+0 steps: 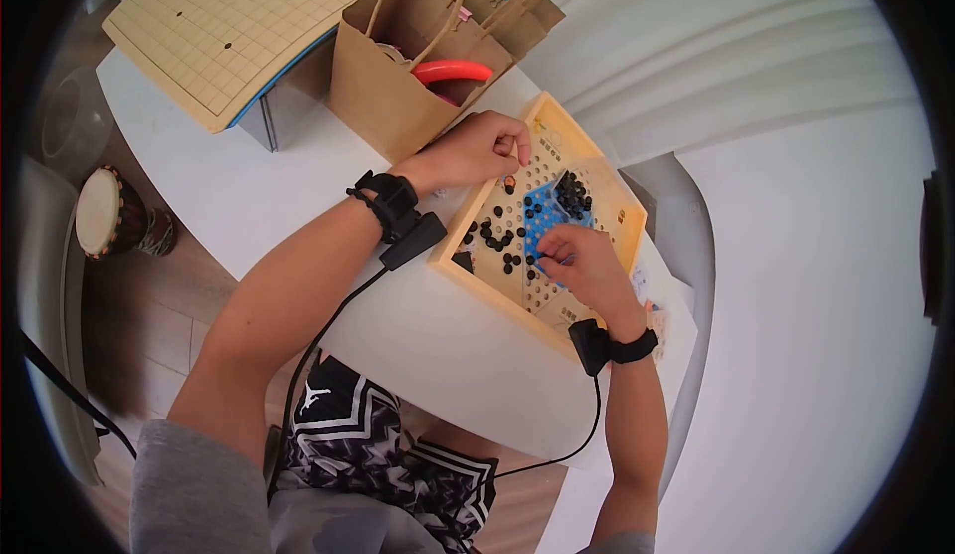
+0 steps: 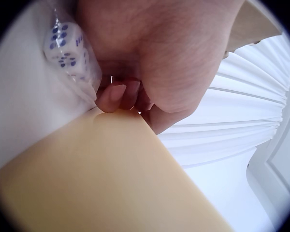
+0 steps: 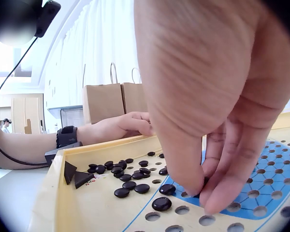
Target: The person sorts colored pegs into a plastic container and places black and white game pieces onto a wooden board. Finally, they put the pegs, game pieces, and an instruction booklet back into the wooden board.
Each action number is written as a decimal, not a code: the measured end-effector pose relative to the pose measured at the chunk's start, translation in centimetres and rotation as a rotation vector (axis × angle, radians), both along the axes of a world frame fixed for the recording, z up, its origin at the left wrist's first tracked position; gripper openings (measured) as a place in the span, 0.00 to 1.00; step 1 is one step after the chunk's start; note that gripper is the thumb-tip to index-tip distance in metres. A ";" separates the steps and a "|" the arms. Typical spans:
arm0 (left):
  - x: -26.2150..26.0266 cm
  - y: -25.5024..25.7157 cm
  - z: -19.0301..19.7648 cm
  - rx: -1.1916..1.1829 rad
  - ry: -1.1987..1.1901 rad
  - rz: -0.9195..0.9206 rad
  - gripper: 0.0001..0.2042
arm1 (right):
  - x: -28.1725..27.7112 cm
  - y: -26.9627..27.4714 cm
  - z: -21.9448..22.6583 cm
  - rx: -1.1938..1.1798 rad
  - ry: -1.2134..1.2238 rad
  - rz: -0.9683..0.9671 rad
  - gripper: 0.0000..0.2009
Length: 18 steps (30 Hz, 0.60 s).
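My right hand (image 1: 589,274) reaches down into a shallow yellow wooden tray (image 3: 43,210), its thumb and fingers pinching a small dark piece largely hidden between them. Below the fingertips lies a blue patterned area with holes (image 3: 268,186). Loose black pieces (image 3: 141,188) lie left of the fingers, two close to the thumb. A clear bag of black pieces (image 1: 574,194) rests beyond this hand. My left hand (image 1: 477,151) rests at the tray's upper left edge, fingers loosely curled, with nothing seen in it. Beside it, the left wrist view shows dice in a clear bag (image 2: 66,43).
Brown paper bags (image 1: 383,87) stand behind my left hand, one holding a red curved thing (image 1: 453,71). A gridded board (image 1: 229,27) lies at the upper left of the white table (image 1: 398,345). A drum (image 1: 104,214) stands on the floor. Cables hang from both wrists.
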<state>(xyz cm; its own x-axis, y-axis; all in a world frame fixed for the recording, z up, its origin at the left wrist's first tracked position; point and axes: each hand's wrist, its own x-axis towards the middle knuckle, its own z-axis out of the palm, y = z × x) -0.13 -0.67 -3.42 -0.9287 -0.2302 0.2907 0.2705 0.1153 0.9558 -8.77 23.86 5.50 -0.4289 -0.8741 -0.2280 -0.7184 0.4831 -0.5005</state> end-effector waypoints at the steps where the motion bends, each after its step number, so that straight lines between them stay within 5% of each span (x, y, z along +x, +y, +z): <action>1: -0.1 0.0 0.0 -0.007 -0.003 -0.001 0.03 | -0.1 0.0 0.0 0.000 -0.007 0.012 0.07; 5: 0.1 0.2 0.1 -0.015 0.055 0.005 0.03 | -0.7 -0.1 0.6 -0.104 0.066 -0.014 0.08; 7: 0.5 0.3 0.6 -0.003 0.028 0.003 0.03 | -1.2 -0.5 1.7 -0.265 0.169 -0.237 0.09; 8: 0.5 0.3 0.5 -0.002 0.026 0.002 0.03 | -1.8 -0.6 1.5 -0.355 0.215 -0.162 0.08; 12: 0.0 0.1 0.3 -0.019 0.022 0.011 0.03 | -1.2 -0.5 1.6 -0.347 0.251 -0.121 0.09; 18: 0.1 0.1 0.2 -0.024 0.018 0.015 0.03 | 2.5 -0.7 1.7 -0.010 0.010 0.055 0.13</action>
